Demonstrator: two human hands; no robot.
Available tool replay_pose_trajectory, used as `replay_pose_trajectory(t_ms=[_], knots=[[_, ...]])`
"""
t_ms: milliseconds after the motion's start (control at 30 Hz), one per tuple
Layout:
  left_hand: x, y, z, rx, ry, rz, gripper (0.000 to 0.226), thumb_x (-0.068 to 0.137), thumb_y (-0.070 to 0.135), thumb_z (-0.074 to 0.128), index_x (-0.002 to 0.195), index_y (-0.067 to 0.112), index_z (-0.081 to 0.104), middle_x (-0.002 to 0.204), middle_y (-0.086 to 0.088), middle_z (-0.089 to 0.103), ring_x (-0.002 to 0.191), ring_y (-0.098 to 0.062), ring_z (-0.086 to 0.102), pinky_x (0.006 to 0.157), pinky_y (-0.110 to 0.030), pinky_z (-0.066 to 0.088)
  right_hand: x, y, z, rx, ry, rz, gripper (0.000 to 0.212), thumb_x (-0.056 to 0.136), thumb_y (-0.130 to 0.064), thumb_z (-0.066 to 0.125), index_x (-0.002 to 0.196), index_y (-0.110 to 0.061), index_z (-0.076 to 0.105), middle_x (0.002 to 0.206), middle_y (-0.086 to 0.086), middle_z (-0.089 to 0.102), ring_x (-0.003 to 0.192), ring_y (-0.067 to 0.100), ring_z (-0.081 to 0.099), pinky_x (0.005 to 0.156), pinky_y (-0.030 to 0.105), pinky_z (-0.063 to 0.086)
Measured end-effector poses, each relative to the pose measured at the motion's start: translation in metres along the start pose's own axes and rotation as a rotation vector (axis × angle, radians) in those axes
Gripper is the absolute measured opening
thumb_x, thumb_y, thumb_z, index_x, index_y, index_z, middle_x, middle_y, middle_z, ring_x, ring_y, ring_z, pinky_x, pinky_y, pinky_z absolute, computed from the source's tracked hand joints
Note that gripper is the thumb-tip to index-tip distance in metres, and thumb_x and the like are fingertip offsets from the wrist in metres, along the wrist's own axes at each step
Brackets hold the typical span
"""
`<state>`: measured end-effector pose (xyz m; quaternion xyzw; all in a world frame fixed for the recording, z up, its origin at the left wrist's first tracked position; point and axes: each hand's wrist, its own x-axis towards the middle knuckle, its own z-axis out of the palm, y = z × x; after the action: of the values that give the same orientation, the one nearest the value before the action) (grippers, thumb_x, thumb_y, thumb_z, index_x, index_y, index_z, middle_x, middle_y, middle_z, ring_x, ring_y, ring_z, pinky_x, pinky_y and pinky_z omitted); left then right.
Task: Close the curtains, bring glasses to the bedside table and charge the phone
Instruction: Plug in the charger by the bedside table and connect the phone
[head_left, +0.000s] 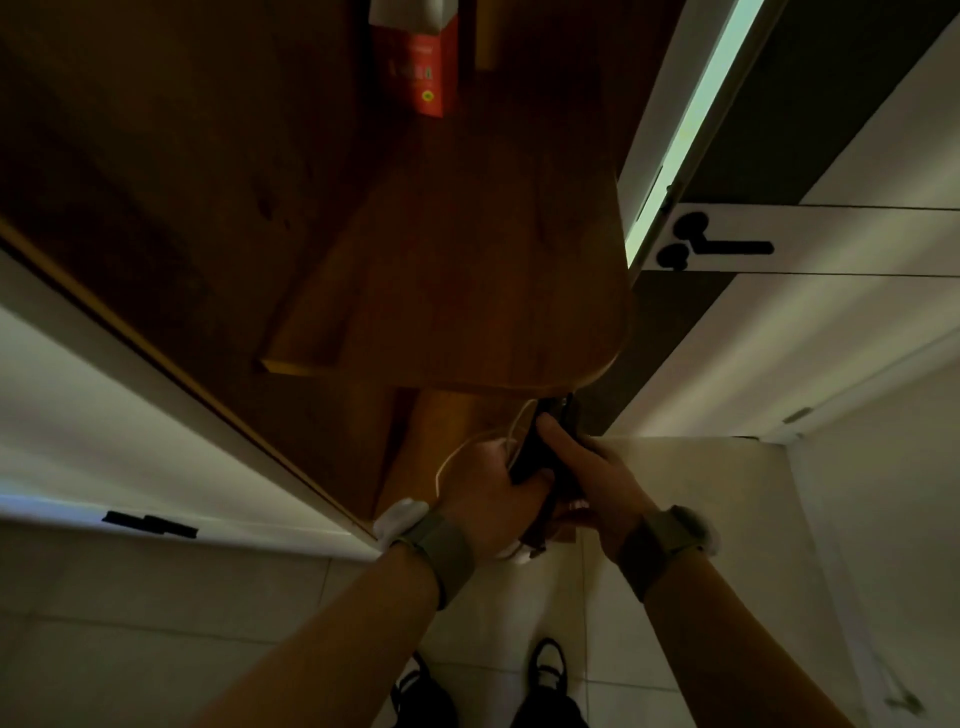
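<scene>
Pretty dim here. Both gripping the dark phone (540, 462) just below the table (457, 312) edge: left hand (483, 488) at 9 o'clock also pinching the white cable (467, 447), right hand (597, 483) at 3.

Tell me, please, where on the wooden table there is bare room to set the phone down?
The wooden table is bare from its rounded near corner up to the red box at the far end. It is crowded just below that corner, where both hands grip the phone and cable.
</scene>
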<state>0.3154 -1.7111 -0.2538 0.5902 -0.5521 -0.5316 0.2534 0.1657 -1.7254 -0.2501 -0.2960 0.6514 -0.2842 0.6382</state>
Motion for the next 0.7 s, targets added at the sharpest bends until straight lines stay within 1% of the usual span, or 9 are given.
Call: replay_pose_trajectory(t_ms=[67,200,300,367,467,533,567,633,700], knots=[[0.003,0.008,0.01,-0.024,0.023,-0.01,0.026,0.089,0.047,0.063,0.098,0.024,0.073,0.093,-0.003,0.077,0.088,-0.025,0.074,0.081,-0.05,0.063,0.0,-0.004,-0.01,0.055,0.035,-0.033,0.062,0.07,-0.069,0.075,0.122,-0.034,0.07,0.124,0.0,0.073,0.114,0.03,0.067,0.106,0.06,0.052],[0.011,0.032,0.033,-0.101,0.074,-0.013,0.025,0.099,0.039,0.064,0.123,0.031,0.069,0.11,0.005,0.075,0.098,-0.012,0.072,0.09,-0.032,0.061,0.007,-0.013,-0.032,0.092,0.07,-0.106,0.07,0.071,-0.067,0.074,0.128,-0.027,0.07,0.124,0.001,0.074,0.113,0.028,0.069,0.103,0.056,0.055],[0.021,0.06,0.059,-0.152,0.128,-0.049,0.035,0.1,0.04,0.063,0.133,0.029,0.064,0.119,0.007,0.072,0.108,-0.015,0.069,0.097,-0.034,0.058,0.014,-0.031,-0.067,0.047,-0.003,-0.168,0.037,0.092,-0.055,0.065,0.114,-0.026,0.071,0.114,0.0,0.075,0.1,0.017,0.071,0.082,0.036,0.059],[0.03,0.08,0.084,-0.224,0.143,-0.082,0.033,0.099,0.041,0.065,0.13,0.03,0.067,0.118,0.006,0.075,0.109,-0.017,0.072,0.097,-0.038,0.059,0.023,-0.046,-0.102,-0.023,-0.034,-0.195,0.031,0.099,-0.051,0.06,0.105,-0.022,0.071,0.105,-0.001,0.075,0.091,0.017,0.071,0.071,0.03,0.056],[0.045,0.102,0.107,-0.272,0.195,-0.108,0.02,0.097,0.04,0.068,0.115,0.032,0.071,0.109,0.007,0.076,0.104,-0.017,0.074,0.096,-0.041,0.06,0.042,-0.069,-0.143,-0.243,-0.01,-0.28,0.058,0.093,-0.06,0.066,0.091,-0.002,0.069,0.087,0.017,0.072,0.078,0.032,0.071,0.072,0.04,0.059],[0.058,0.122,0.13,-0.302,0.215,-0.112,0.023,0.098,0.037,0.067,0.119,0.026,0.069,0.11,0.007,0.074,0.107,-0.019,0.072,0.094,-0.038,0.06,0.059,-0.092,-0.184,-0.379,0.005,-0.434,0.06,0.099,-0.051,0.064,0.092,0.009,0.067,0.082,0.025,0.067,0.08,0.042,0.067,0.075,0.052,0.056],[0.06,0.126,0.128,-0.31,0.225,-0.109,0.025,0.099,0.035,0.067,0.121,0.023,0.068,0.11,0.007,0.073,0.108,-0.018,0.071,0.09,-0.033,0.06,0.069,-0.104,-0.189,-0.47,0.018,-0.514,0.054,0.103,-0.042,0.06,0.098,0.011,0.067,0.088,0.025,0.068,0.087,0.044,0.066,0.077,0.051,0.053],[0.07,0.148,0.139,-0.288,0.26,-0.079,0.021,0.1,0.031,0.066,0.119,0.022,0.067,0.105,0.009,0.071,0.105,-0.017,0.07,0.078,-0.022,0.056,0.08,-0.149,-0.219,-0.608,0.146,-0.647,0.037,0.108,-0.023,0.052,0.129,0.005,0.065,0.127,0.024,0.068,0.12,0.041,0.062,0.099,0.043,0.048],[0.077,0.171,0.152,-0.293,0.316,-0.081,0.015,0.099,0.03,0.067,0.112,0.022,0.068,0.102,0.007,0.071,0.102,-0.017,0.07,0.078,-0.022,0.055,0.1,-0.195,-0.249,-0.694,0.272,-0.826,0.049,0.107,-0.011,0.05,0.154,0.0,0.043,0.161,0.02,0.044,0.15,0.036,0.04,0.121,0.033,0.028]])
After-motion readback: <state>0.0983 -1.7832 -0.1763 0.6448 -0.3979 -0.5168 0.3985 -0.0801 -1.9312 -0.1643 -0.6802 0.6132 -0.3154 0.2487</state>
